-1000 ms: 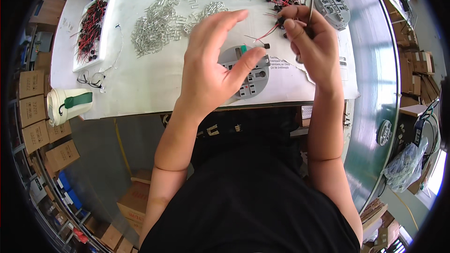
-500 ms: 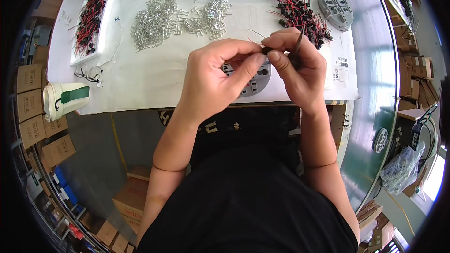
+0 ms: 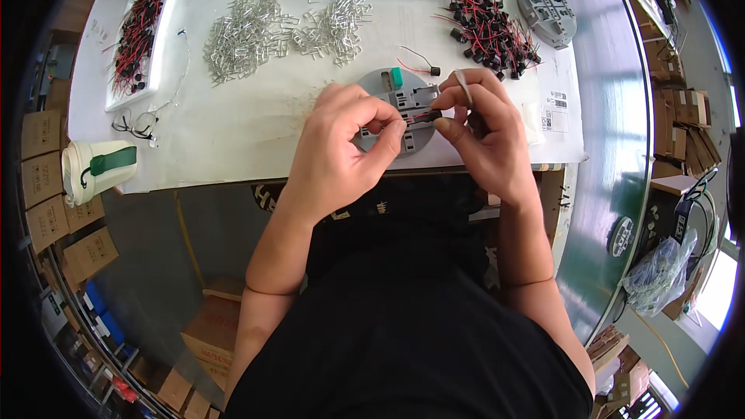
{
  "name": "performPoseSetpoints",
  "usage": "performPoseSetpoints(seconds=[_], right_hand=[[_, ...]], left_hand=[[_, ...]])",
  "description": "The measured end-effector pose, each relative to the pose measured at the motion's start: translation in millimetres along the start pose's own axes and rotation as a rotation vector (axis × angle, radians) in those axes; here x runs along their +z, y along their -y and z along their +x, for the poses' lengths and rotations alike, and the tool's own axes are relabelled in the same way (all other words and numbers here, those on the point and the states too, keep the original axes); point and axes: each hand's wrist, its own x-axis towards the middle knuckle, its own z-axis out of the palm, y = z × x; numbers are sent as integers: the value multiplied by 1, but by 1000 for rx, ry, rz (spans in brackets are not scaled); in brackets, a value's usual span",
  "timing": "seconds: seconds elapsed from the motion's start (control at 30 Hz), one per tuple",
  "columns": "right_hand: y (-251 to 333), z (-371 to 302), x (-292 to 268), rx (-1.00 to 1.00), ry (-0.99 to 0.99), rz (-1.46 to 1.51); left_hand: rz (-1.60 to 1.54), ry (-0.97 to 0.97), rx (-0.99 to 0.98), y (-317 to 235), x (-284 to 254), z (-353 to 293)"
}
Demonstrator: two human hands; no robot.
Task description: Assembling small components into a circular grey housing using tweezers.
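Observation:
Both my hands are over a round grey plastic housing [image 3: 375, 84] with slots and a green block [image 3: 397, 77] at its far side. Thumb and fingers of my right hand [image 3: 493, 128] pinch a small black buzzer [image 3: 435, 116]. A slender metal tool [image 3: 463, 85] is also tucked in that hand; its kind is hard to tell. My left hand [image 3: 337, 147] is closed, thumb and index fingertip pinching the thin wires that run from this buzzer. Another buzzer [image 3: 434, 71], with red and black wires, lies just beyond the housing.
A heap of wired buzzers [image 3: 497, 31] lies far right, by a second grey housing [image 3: 547, 14]. Clear U-shaped pieces [image 3: 252, 35] are piled far left. More buzzers fill a white tray [image 3: 161, 46]; glasses [image 3: 133, 124] and a cream cup [image 3: 77, 174] are near it.
My hands have come down and nearer, drawing apart slightly, with the wires now stretched between them. More of the housing and a buzzer beyond it have come into sight.

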Motion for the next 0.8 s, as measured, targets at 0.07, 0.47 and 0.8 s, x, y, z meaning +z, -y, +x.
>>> performPoseSetpoints(seconds=[0.07,0.47,0.8], right_hand=[[2,-1,6,63,-1,-80],[33,8,4,-55,160,-722],[-5,18,15,70,-143,672]], left_hand=[[309,-99,156,6,8,-3],[423,-213,158,9,28,-6],[317,-154,138,16,24,-9]])
